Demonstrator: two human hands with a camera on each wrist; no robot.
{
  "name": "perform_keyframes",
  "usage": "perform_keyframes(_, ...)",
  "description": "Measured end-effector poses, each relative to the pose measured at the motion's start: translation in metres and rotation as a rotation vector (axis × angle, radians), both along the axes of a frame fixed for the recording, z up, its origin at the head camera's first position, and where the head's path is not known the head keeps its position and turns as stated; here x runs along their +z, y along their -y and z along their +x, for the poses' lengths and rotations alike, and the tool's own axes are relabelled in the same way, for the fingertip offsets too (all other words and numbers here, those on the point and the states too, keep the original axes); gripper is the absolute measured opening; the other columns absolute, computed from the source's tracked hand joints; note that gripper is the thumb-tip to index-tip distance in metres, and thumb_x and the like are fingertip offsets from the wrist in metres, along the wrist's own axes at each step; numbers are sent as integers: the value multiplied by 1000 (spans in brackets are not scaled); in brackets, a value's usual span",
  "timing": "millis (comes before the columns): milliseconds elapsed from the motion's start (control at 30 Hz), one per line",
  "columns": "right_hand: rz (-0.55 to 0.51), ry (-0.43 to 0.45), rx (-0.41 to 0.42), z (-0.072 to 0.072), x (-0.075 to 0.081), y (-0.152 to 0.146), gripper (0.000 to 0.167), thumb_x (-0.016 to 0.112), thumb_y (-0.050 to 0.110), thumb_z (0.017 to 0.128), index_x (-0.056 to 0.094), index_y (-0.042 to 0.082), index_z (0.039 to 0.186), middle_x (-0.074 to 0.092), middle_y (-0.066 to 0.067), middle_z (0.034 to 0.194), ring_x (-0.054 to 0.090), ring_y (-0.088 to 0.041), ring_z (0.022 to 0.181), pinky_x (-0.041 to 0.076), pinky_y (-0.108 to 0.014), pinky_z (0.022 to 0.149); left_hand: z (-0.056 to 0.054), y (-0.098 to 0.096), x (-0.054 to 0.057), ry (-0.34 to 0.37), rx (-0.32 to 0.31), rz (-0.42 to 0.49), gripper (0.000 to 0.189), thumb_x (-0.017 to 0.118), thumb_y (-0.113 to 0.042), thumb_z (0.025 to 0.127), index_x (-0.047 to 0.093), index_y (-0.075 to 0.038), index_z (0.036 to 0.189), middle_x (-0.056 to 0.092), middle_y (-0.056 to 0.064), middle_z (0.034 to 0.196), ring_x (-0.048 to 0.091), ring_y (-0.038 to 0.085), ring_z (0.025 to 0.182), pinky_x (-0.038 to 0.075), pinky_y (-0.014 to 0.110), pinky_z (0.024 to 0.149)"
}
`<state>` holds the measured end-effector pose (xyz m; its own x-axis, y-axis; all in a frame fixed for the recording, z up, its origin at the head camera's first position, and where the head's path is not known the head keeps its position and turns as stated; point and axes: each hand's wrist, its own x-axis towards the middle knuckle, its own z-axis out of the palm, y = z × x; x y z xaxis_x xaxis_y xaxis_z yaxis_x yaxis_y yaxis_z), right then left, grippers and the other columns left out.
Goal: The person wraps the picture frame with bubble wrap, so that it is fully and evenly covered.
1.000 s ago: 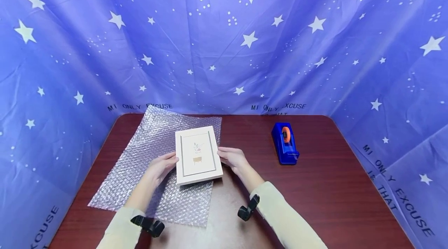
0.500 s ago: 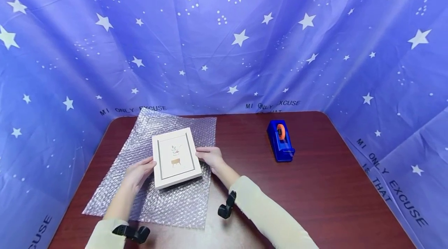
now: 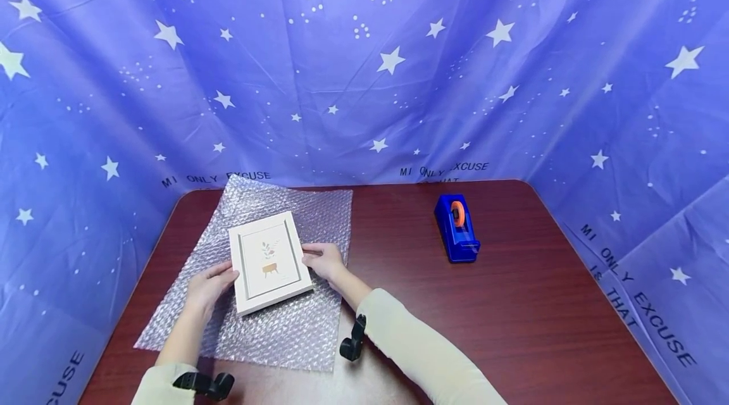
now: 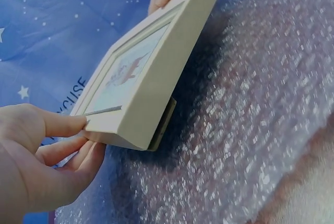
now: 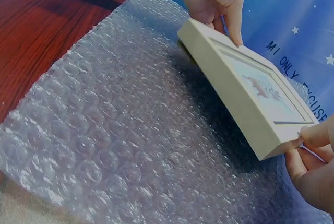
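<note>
A white picture frame (image 3: 270, 264) with a potted-plant print is held face up over a sheet of bubble wrap (image 3: 296, 342). My left hand (image 3: 207, 291) pinches its left side, thumb on the front and fingers below, as the left wrist view shows. On the opposite side my right hand (image 3: 326, 262) grips the edge the same way. In the right wrist view the picture frame (image 5: 229, 85) hangs tilted close above the bubble wrap (image 5: 120, 130), casting a shadow on it. Part of the stand on its back shows in the left wrist view.
A blue tape dispenser (image 3: 458, 237) with an orange roll (image 3: 458, 214) stands on the right of the reddish-brown table (image 3: 512, 304). A blue star-printed curtain (image 3: 342, 63) surrounds the table at the back and both sides. Each wrist wears a black camera.
Both hands have carried the picture frame left and a little toward the near edge, from the wrap's right part to over its middle. The head view has shifted slightly. The tape dispenser stays put.
</note>
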<state>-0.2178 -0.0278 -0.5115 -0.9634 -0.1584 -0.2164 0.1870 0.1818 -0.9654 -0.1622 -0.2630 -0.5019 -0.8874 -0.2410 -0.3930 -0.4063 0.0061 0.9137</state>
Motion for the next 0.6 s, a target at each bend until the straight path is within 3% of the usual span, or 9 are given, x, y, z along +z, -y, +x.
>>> perform_keyframes(33, 9, -12, 16, 0, 0, 1, 34, 64, -6, 83, 66, -5, 117, 70, -22, 112, 69, -28, 106, 58, -26, 87, 0, 0, 0, 2, 0, -30, 54, 64, -6, 88, 47, 5, 138, 67, -17, 85, 58, -16, 72, 52, 4, 73)
perform_keyframes(67, 8, -16, 31, 0, 0, 2, 35, 63, -6, 83, 65, -5, 118, 69, -22, 114, 69, -29, 107, 58, -26, 88, 2, -1, 1, -3, -4, -75, 59, 63, -6, 88, 39, 13, 139, 68, -13, 88, 57, -17, 71, 52, 4, 72)
perform_keyframes(200, 7, -60, 85, 1, -2, 4, 40, 61, -9, 82, 62, -6, 121, 66, -24, 118, 66, -32, 111, 57, -29, 90, 2, -3, 0, 0, -10, -263, 52, 61, -7, 89, 46, 13, 134, 74, 8, 101, 52, -17, 68, 49, 3, 65)
perform_keyframes(333, 43, -116, 120, 1, -4, 4, 42, 59, -10, 81, 62, -5, 123, 67, -24, 117, 66, -33, 111, 57, -30, 91, 0, -6, -2, -1, 11, -434, 46, 62, -10, 88, 55, 11, 128, 66, 26, 118, 54, -8, 73, 46, 7, 62)
perform_keyframes(433, 67, -126, 128, 0, -4, 4, 42, 58, -11, 82, 62, -4, 123, 68, -23, 117, 67, -32, 110, 57, -30, 90, -2, -9, -2, -2, 28, -469, 44, 64, -11, 87, 57, 11, 125, 65, 27, 118, 56, -4, 75, 44, 8, 62)
perform_keyframes(600, 77, -120, 106, -4, -7, 2, 41, 59, -11, 80, 64, -4, 121, 69, -22, 114, 68, -31, 108, 58, -27, 88, -2, -11, -2, -14, 39, -456, 44, 64, -12, 87, 58, 10, 125, 65, 28, 119, 49, -11, 70, 42, 4, 60)
